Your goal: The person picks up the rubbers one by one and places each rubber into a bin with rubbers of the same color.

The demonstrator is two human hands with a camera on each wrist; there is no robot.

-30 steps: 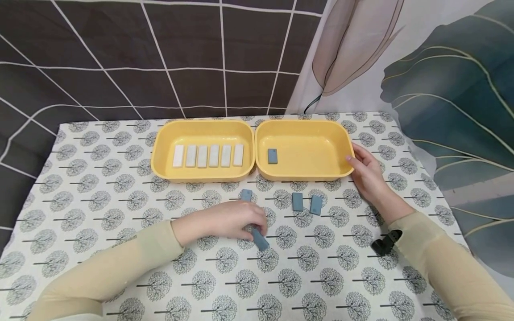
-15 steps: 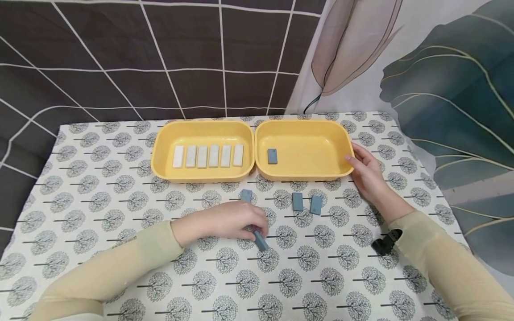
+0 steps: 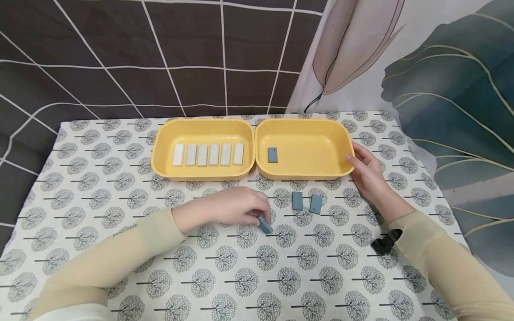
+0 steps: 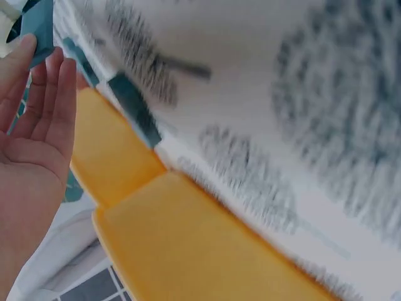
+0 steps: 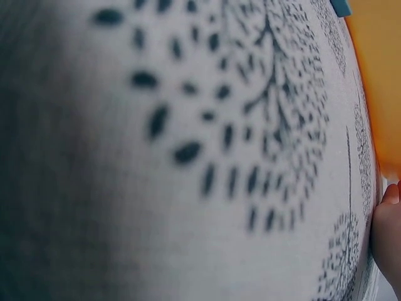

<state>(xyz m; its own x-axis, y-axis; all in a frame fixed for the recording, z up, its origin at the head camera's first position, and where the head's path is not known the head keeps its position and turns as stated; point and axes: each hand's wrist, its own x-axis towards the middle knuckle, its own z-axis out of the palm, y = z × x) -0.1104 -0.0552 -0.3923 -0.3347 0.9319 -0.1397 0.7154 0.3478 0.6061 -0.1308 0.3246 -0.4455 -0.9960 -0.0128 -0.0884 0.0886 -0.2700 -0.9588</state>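
My left hand (image 3: pixel 234 206) pinches a small blue rectangular block (image 3: pixel 265 224) between thumb and fingers, low over the tablecloth. In the left wrist view the same block (image 4: pixel 39 28) shows above the palm, with the thumb against it. My right hand (image 3: pixel 367 171) grips the right end of the right yellow tray (image 3: pixel 303 174), thumb at the rim and fingers outside. One blue block (image 3: pixel 272 155) lies inside that tray, towards its left. Two more, a blue block (image 3: pixel 297 201) and a tilted blue block (image 3: pixel 315 204), lie on the cloth in front of it.
The left yellow tray (image 3: pixel 201 175) stands end to end with the right one and holds a row of several white blocks (image 3: pixel 202 155). The tree-patterned tablecloth (image 3: pixel 225 285) covers the table. A dark checked cloth (image 3: pixel 192 49) hangs behind.
My left hand has moved slightly away from me with its block, towards the trays. It now hides the blue block that lay beyond it on the cloth. My right hand stays at the tray.
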